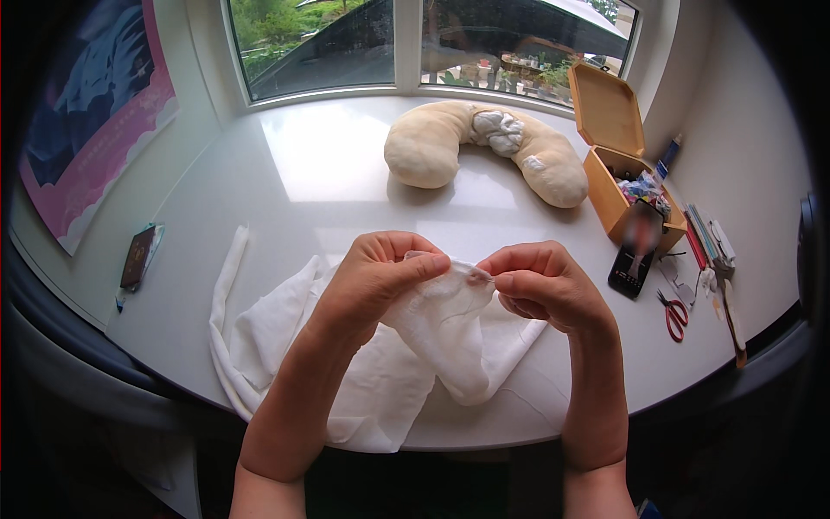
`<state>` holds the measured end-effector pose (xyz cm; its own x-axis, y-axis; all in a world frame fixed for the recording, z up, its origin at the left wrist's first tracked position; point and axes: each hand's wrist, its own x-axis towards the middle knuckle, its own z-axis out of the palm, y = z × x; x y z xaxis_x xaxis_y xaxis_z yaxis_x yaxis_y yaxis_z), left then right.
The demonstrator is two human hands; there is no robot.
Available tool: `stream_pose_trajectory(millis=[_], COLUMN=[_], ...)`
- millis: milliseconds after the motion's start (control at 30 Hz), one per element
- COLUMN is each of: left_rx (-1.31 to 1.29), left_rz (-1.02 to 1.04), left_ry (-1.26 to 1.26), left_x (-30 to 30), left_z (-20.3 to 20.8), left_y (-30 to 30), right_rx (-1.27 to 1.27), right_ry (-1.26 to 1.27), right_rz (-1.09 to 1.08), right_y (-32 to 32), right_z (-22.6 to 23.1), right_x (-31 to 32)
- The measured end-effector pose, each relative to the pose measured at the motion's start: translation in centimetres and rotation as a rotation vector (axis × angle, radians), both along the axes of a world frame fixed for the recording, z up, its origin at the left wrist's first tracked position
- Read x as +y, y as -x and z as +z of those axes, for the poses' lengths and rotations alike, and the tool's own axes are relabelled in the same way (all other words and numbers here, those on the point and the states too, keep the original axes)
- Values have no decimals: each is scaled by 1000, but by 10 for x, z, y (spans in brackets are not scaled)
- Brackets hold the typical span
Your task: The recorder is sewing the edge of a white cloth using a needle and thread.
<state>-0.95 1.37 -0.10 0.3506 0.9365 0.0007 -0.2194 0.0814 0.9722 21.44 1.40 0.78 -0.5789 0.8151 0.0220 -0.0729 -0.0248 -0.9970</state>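
Observation:
A white cloth (pixel 385 389) lies loosely bunched at the near side of the table, with part of it lifted between my hands. My left hand (pixel 380 268) is closed, pinching the raised top edge between thumb and fingers. Just to its right, my right hand (pixel 549 281) pinches the same edge; a fingertip shows through the thin fabric. Whether a needle is in those fingers is too small to tell. A fine thread hangs in a loop over the cloth. One rolled strip of the fabric (pixel 226 285) extends to the left.
A beige U-shaped pillow (pixel 424 156) with white stuffing showing lies near the window. At right stand an open wooden box (pixel 609 195) of small items and a phone (pixel 638 251) leaning on it. Red-handled scissors (pixel 674 320) and slim tools lie nearby. A dark phone-like object (pixel 137 258) is far left.

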Motion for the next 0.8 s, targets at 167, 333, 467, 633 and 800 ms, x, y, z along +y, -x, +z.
stream_pose_trajectory(millis=[167,333,467,633,800], left_rx=[47,65,91,202,210], left_rz=[7,9,1,33,68], left_ry=[-40,-68,-93,-182,-155], left_x=[-2,-3,-5,-5,-5], left_z=[0,-1,0,-1,4], left_y=[0,-2,-5,-7,-1], right_rx=[9,31,23,-36,-148], right_ry=[-3,5,12,14,-58], right_rz=[23,30,47,31,-54], right_y=[0,1,3,4,-1], right_z=[1,2,0,3,8], right_x=[-1,-2,-1,-3,-3])
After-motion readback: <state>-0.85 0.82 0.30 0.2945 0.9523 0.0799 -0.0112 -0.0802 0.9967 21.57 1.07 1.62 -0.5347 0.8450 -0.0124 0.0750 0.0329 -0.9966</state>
